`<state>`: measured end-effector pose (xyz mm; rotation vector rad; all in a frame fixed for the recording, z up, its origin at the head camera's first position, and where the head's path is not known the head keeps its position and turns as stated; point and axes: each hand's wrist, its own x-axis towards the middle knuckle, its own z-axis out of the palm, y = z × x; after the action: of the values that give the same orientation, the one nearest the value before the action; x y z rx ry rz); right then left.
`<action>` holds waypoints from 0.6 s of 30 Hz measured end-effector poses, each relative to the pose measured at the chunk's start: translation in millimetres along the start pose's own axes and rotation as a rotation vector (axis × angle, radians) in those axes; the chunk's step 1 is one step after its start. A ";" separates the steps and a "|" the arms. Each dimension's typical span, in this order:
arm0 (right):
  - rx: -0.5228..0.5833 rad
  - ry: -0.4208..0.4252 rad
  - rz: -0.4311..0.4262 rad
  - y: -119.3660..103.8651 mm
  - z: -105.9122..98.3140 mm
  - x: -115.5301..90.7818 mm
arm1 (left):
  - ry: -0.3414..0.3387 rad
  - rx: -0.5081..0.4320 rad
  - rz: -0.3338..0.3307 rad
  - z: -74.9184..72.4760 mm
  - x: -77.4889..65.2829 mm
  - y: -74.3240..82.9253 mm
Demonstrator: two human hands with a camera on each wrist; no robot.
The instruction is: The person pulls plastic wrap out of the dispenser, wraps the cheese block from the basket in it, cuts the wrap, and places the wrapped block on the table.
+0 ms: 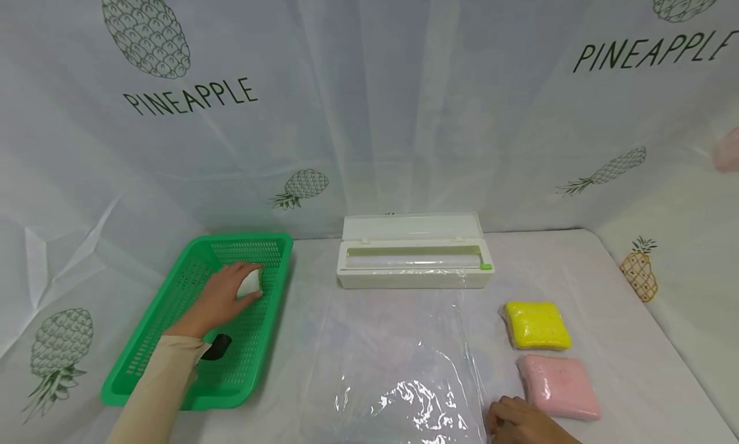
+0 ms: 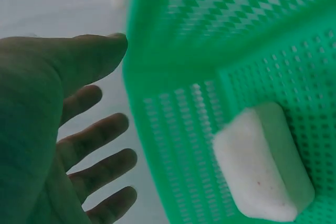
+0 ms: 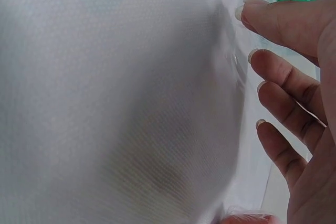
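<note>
My left hand (image 1: 220, 296) reaches into the green basket (image 1: 271, 341), over a white block (image 1: 249, 285). In the left wrist view its fingers are spread and stand apart from the white block (image 2: 249, 166), which lies on the basket's floor. At the front right, my right hand (image 1: 522, 423) is by the edge of a sheet of clear plastic film (image 1: 375, 367). Its fingers are loosely bent, with nothing seen between them in the right wrist view. The film runs toward me from a white cling film dispenser (image 1: 416, 280) whose lid stands up.
A yellow wrapped block (image 1: 537, 326) and a pink wrapped block (image 1: 560, 387) lie at the right of the film. A small black object (image 1: 217, 346) lies in the basket near my left wrist. Pineapple-printed cloth (image 1: 381, 110) hangs behind the table.
</note>
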<state>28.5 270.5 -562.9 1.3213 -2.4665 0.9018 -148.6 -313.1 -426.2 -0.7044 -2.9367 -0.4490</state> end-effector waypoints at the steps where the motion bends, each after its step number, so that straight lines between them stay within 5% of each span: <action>1: -0.003 -0.004 0.006 -0.3 -0.3 0.1 | -0.013 -0.001 -0.018 0.2 0.7 -4.7; 10: -0.002 -0.004 0.007 1.3 -1.2 -1.6 | -0.112 -0.034 -0.116 7.1 5.9 -44.1; 18: 0.021 0.012 -0.023 3.6 -0.1 -2.5 | -0.204 -0.026 -0.195 9.5 6.8 -57.6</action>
<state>27.0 273.7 -565.5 1.3442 -2.4349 0.9294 -181.1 -356.4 -449.3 -0.4955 -3.2144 -0.4566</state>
